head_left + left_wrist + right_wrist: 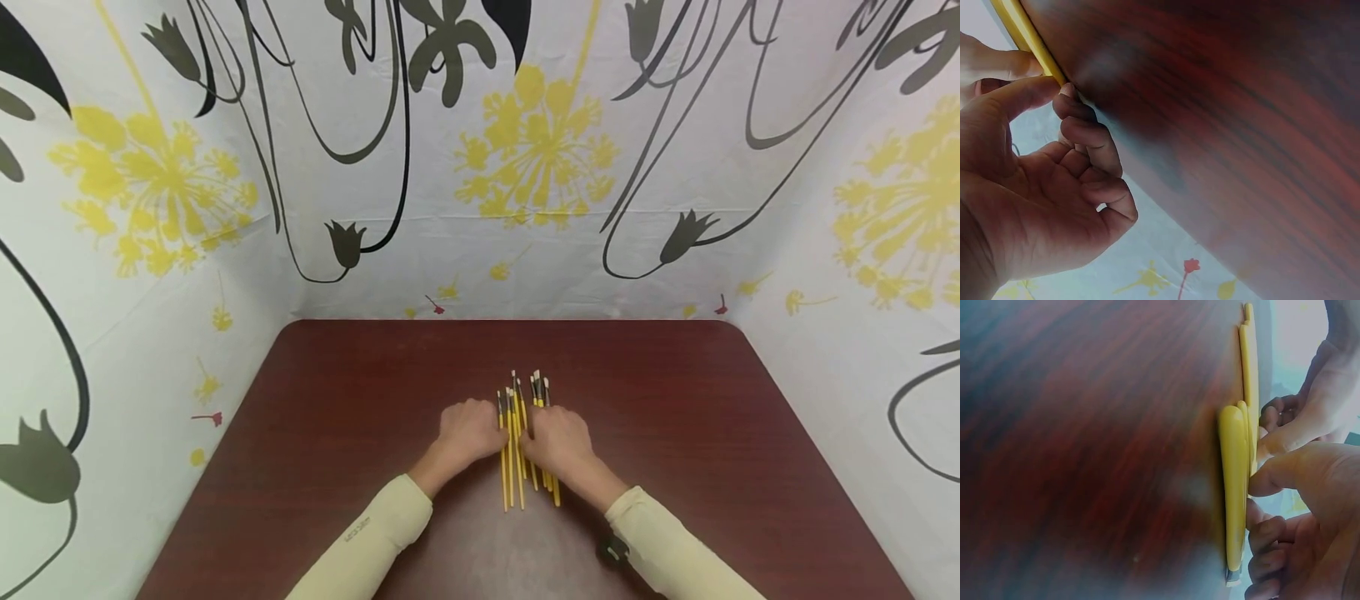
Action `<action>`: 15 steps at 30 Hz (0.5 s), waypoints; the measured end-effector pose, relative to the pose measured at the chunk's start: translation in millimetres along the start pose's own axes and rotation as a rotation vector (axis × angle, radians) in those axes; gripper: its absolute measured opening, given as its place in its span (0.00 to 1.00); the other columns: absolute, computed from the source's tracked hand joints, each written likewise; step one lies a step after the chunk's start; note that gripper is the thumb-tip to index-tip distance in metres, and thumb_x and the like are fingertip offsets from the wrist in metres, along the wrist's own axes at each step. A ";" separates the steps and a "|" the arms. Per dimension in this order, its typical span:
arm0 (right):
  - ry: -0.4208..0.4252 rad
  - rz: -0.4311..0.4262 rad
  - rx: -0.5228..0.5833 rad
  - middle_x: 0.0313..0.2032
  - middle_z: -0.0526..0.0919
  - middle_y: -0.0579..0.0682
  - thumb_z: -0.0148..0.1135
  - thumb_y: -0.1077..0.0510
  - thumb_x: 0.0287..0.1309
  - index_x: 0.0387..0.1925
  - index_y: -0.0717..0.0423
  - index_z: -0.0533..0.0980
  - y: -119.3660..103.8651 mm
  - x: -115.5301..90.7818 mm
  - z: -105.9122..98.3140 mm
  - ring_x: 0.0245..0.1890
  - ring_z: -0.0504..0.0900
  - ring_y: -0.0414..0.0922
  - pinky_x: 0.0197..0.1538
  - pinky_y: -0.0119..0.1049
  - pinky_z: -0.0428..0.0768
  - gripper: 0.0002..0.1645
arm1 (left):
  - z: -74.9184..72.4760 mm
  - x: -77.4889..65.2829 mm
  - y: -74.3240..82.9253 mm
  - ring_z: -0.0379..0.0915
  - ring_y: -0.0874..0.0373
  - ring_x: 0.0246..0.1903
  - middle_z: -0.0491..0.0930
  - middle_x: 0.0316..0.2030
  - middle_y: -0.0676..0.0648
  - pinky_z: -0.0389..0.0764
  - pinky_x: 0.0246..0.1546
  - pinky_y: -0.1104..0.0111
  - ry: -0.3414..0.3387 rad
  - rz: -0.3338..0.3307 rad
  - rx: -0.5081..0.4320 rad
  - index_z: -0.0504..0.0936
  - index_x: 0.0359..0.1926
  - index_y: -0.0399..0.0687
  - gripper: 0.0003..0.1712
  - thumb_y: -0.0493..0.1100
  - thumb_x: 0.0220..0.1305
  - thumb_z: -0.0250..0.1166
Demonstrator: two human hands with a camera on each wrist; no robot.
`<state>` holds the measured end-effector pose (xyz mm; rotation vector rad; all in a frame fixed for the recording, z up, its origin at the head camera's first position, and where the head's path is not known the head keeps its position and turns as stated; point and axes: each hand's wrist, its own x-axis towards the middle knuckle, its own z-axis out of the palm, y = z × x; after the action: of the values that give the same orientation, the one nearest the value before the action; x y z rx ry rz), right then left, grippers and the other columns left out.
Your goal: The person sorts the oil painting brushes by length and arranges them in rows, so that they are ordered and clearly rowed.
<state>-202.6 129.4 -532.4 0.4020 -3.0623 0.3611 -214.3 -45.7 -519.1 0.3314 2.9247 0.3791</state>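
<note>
Several paintbrushes with yellow handles, dark ferrules and pale bristles lie side by side on the dark red table, bristles toward the far side. On their left, my left hand pinches the outer brushes; the left wrist view shows thumb and index fingertip at a yellow handle, other fingers curled. My right hand covers part of the right-hand brushes. In the right wrist view, its thumb and fingertips pinch them along a thick yellow handle. Both thumbs are close together over the bundle.
The brown-red table has a wood grain and rounded far corners. White cloth walls with yellow and grey flower prints rise at the back and both sides. A dark wristband sits by the right sleeve.
</note>
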 end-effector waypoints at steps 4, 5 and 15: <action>-0.058 0.031 -0.023 0.13 0.71 0.45 0.66 0.49 0.64 0.13 0.46 0.68 -4.2 -0.8 -3.4 0.14 0.70 0.45 0.18 0.43 0.66 0.25 | 0.4 0.7 1.7 0.52 0.58 0.14 0.54 0.11 0.56 0.59 0.18 0.63 -0.008 -0.004 0.030 0.61 0.11 0.56 0.28 0.51 0.63 0.64; -0.067 0.034 -0.032 0.13 0.71 0.45 0.66 0.49 0.64 0.12 0.46 0.68 -5.0 -0.9 -4.1 0.14 0.70 0.45 0.18 0.43 0.66 0.26 | 0.5 1.1 1.8 0.52 0.58 0.14 0.54 0.11 0.56 0.59 0.19 0.63 -0.008 -0.003 0.036 0.61 0.11 0.56 0.28 0.51 0.63 0.64; -0.107 0.040 -0.066 0.12 0.68 0.44 0.68 0.50 0.61 0.10 0.45 0.67 -7.1 3.0 -8.2 0.14 0.66 0.44 0.18 0.40 0.63 0.27 | 2.0 3.7 4.5 0.55 0.58 0.15 0.58 0.12 0.55 0.60 0.20 0.63 -0.009 -0.018 0.031 0.64 0.12 0.55 0.28 0.53 0.62 0.67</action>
<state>-203.6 124.0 -522.7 0.3693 -3.1801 0.2463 -216.6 -40.1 -520.3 0.3103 2.9253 0.3286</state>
